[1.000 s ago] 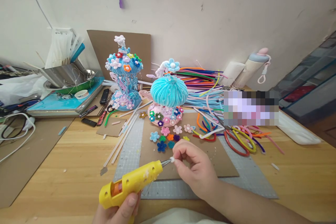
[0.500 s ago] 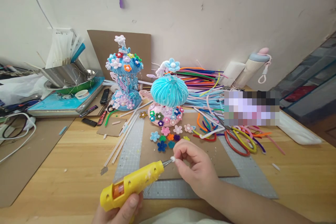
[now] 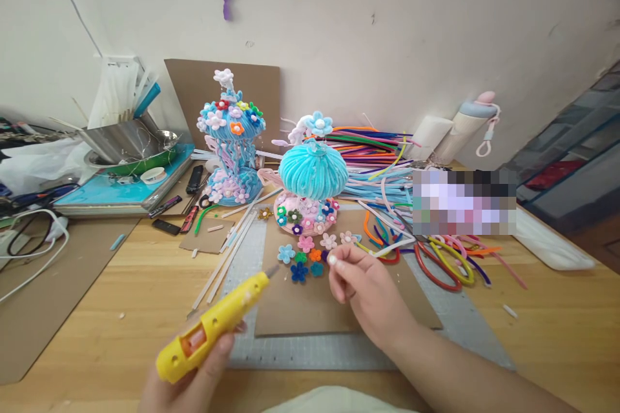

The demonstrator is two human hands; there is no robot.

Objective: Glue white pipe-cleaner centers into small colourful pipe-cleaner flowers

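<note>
My left hand (image 3: 206, 368) is wrapped round a yellow hot glue gun (image 3: 217, 322), its metal nozzle pointing up and right. Between the thumb and index finger of my right hand (image 3: 371, 290) is a small white fluffy ball (image 3: 332, 259), apart from the nozzle. Beside those fingertips, several pipe-cleaner flowers, among them a dark blue flower (image 3: 299, 272) and a light blue flower (image 3: 285, 253), lie on a cardboard sheet (image 3: 310, 310). Behind them stands a turquoise domed pipe-cleaner piece (image 3: 314, 171) over a pink base (image 3: 310, 222) dotted with small flowers.
A flower-covered blue pipe-cleaner piece (image 3: 231, 121) stands at the back left. Scissors with red handles (image 3: 436, 270) and loose pipe cleaners lie to the right. White glue sticks (image 3: 225, 264) lie left of the cardboard. A metal bowl (image 3: 121, 141) sits on stacked books.
The glue gun has moved left and down, its nozzle drawing away from the white ball. My right hand has shifted slightly up and right with the ball, towards the flowers.
</note>
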